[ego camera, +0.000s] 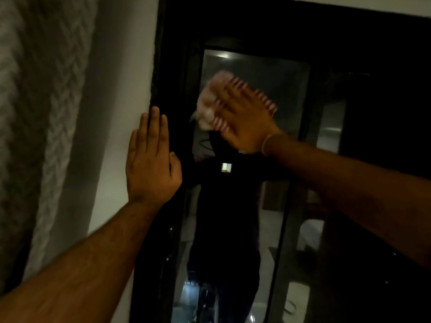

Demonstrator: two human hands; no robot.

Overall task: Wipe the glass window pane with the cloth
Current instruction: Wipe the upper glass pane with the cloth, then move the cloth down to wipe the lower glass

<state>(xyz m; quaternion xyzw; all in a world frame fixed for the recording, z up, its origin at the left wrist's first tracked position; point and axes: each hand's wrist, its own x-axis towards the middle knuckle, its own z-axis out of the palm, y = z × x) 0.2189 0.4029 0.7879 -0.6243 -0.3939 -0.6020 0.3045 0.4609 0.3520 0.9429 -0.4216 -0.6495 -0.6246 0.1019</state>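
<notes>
A dark glass window pane (235, 206) in a black frame (168, 66) fills the middle and reflects a dim room and a dark figure. My right hand (245, 122) lies flat on the upper part of the glass, pressing a pale cloth with red and white stripes (210, 101) against it; hand and cloth are blurred. My left hand (151, 159) rests flat with fingers together and pointing up, on the left edge of the frame where it meets the white wall. It holds nothing.
A white wall (116, 89) runs along the left of the frame. A pale patterned curtain (35, 113) hangs at the far left. More dark glass (373, 113) with room reflections continues to the right.
</notes>
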